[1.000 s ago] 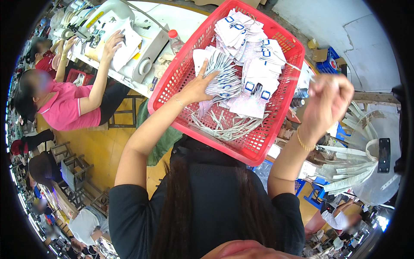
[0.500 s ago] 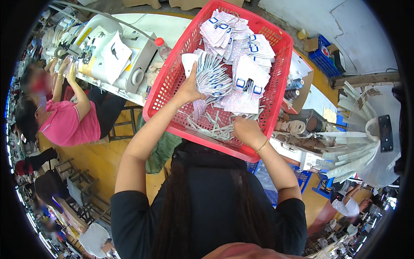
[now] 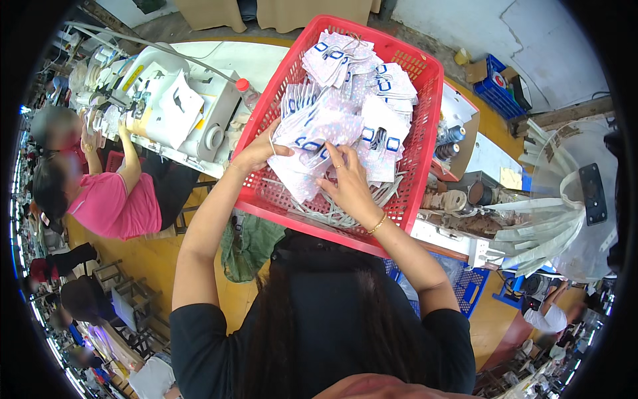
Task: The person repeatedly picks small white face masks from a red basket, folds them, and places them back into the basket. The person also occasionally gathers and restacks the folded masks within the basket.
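Observation:
A red plastic basket lies across in front of me, holding bundles of pink-and-white speckled fabric pieces with blue rectangular outlines. One thick bundle of fabric pieces is raised at the basket's near left. My left hand grips its left edge, the thumb on top. A thin white strip shows beside those fingers. My right hand has bent fingers at the cut-out on the bundle's right side, with the thumb against its edge; the fingertips are partly hidden. Loose white strips lie beneath on the basket floor.
Another bundle lies to the right in the basket. At left are a bottle with a red cap, a sewing machine and a seated person in pink. Thread spools stand right of the basket.
My right hand has come up from the loose strips to the bundle. The fanned bundle in my left hand has been turned flatter, showing its speckled face, and brought nearer to me.

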The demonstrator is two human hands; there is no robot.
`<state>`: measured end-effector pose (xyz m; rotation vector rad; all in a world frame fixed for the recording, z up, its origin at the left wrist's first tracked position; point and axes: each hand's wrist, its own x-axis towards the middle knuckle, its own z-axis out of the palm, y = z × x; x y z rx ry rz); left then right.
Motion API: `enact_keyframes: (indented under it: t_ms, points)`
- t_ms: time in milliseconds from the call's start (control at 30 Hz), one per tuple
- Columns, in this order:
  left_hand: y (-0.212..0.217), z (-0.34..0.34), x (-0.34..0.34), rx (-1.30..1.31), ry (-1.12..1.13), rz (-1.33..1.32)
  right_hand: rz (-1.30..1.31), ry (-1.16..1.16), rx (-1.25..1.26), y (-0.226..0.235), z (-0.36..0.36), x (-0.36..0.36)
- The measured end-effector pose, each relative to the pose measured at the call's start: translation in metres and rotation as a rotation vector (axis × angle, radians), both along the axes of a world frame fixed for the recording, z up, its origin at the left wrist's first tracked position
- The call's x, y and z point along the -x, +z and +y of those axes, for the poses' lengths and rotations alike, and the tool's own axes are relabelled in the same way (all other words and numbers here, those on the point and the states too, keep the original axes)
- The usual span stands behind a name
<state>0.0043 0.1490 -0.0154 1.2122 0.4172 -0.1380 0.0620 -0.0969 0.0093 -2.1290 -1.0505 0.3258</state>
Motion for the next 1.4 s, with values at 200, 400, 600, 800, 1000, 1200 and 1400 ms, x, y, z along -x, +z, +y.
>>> enact_keyframes:
  t_ms: [200, 400, 600, 800, 1000, 1200, 1400]
  points:
    - [-0.065, 0.008, -0.006, 0.087, 0.051, 0.216, -0.297, 0.064, 0.218, -0.024, 0.039, -0.017]
    - [-0.098, 0.013, 0.008, -0.586, 0.032, 0.261, -0.351, 0.265, 0.295, -0.048, 0.038, -0.001]
    - [-0.009, 0.003, 0.031, -1.315, -0.523, 0.452, 0.539, 0.445, -0.004, 0.057, 0.001, -0.001]
    - [0.025, -0.058, 0.004, -1.135, -0.490, 0.103, 1.839, 0.997, -1.190, 0.185, -0.023, 0.055]
    - [-0.032, -0.123, -0.066, -1.257, -0.226, 0.011, 1.901, 1.096, -1.354, 0.206, -0.029, 0.071]
    - [-0.052, -0.124, -0.092, -1.332, -0.158, -0.157, 1.900, 1.035, -1.412, 0.198, -0.045, 0.081]
    - [-0.023, -0.111, -0.075, -1.019, -0.086, -0.084, 1.959, 1.042, -1.404, 0.194, -0.051, 0.077]
